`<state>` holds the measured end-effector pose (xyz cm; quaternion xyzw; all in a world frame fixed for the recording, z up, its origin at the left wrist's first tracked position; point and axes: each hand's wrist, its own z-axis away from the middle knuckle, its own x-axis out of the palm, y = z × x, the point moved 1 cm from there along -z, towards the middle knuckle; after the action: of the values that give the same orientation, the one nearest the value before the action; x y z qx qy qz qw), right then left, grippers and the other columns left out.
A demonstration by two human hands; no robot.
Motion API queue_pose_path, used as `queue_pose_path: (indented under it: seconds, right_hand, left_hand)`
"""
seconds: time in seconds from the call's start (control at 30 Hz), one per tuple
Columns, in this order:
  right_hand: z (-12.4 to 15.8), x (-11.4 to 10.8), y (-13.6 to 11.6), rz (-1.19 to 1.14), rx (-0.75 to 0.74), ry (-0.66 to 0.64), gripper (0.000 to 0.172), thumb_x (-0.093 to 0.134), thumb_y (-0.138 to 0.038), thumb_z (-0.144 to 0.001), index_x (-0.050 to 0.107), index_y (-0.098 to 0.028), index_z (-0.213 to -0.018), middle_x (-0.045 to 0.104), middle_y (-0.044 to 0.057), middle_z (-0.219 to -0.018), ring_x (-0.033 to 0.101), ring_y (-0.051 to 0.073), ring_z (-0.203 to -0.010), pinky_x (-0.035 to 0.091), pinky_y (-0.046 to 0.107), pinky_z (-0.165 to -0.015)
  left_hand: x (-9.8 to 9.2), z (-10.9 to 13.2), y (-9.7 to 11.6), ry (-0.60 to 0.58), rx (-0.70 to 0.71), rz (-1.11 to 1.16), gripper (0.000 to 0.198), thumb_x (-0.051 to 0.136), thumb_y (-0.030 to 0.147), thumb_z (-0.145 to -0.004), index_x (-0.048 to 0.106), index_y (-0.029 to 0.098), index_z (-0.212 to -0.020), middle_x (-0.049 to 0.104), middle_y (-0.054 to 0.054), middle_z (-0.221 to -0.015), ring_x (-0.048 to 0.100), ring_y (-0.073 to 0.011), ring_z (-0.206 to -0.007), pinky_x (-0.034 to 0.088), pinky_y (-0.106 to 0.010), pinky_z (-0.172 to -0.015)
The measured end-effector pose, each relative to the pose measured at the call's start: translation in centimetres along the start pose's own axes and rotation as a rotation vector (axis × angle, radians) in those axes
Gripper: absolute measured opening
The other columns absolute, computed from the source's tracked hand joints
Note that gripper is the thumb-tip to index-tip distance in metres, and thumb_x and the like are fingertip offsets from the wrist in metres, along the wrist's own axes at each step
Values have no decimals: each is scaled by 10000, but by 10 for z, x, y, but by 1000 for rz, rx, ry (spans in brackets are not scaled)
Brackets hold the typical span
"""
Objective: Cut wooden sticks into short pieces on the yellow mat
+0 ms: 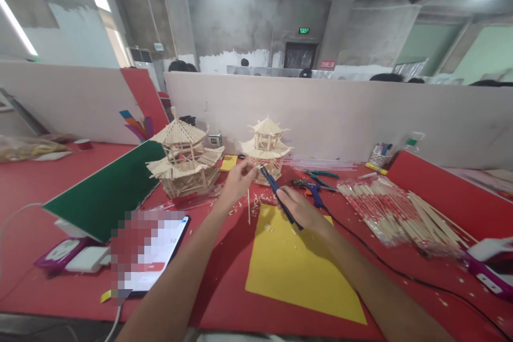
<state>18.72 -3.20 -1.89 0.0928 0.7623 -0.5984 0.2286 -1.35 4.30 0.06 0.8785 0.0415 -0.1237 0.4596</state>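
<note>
My left hand [237, 181] pinches a thin wooden stick [249, 204] that hangs upright above the red table. My right hand [298, 208] grips blue-handled cutters [277, 190], whose jaws meet the top of the stick near my left fingertips. Just behind both hands stands a small stick-built pagoda model [266, 147]. A larger stick pagoda [183, 159] stands to its left. A yellow sheet [298, 270] lies flat under my right wrist.
A bundle of wrapped chopsticks [396, 214] lies at the right, with a glue gun [310, 188] and green pliers [320, 174] behind it. A phone [154, 254], a green board [106, 189] and a black cable [420, 280] lie on the red table [224, 288]. Pale partitions [340, 112] close the back.
</note>
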Motion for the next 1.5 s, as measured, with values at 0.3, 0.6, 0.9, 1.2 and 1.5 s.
queue_pose_path:
  seconds: [0.3, 0.6, 0.9, 1.2, 1.5]
  right_hand:
    - [-3, 8, 1, -88, -3, 29, 409, 408, -602, -938, 539, -222, -859, 612, 11, -756, 587, 133, -615, 448, 209, -498]
    - [-4, 9, 3, -88, -7, 59, 430, 420, -625, -922, 543, -219, -848, 622, 15, -763, 610, 137, -616, 478, 218, -502]
    - [-6, 10, 6, -120, 3, 42, 426, 432, -624, -918, 543, -216, -862, 620, 18, -765, 611, 141, -609, 496, 228, -493]
    - [-5, 12, 3, -126, 23, 34, 417, 447, -609, -913, 557, -210, -866, 628, 26, -754, 608, 141, -601, 483, 218, -477]
    - [-5, 11, 2, -188, 51, 47, 428, 443, -617, -915, 539, -204, -856, 600, 2, -731, 580, 121, -555, 464, 217, -473]
  left_hand:
    - [8, 7, 11, -1, -11, -131, 198, 513, 327, -880, 573, 167, -780, 599, -9, -725, 536, -137, -671, 419, -245, -639]
    - [9, 7, 12, 25, 2, -197, 208, 513, 314, -870, 551, 172, -722, 585, -6, -697, 504, -132, -646, 386, -236, -616]
    - [12, 8, 6, 30, 38, -224, 169, 498, 273, -886, 556, 172, -763, 619, -13, -765, 550, -135, -704, 412, -240, -669]
    - [13, 8, 8, 37, 38, -242, 175, 498, 260, -873, 550, 166, -735, 603, 2, -722, 529, -122, -666, 395, -236, -640]
    - [10, 7, 5, 80, 19, -299, 145, 503, 253, -859, 582, 168, -773, 633, -6, -754, 569, -132, -696, 419, -239, -660]
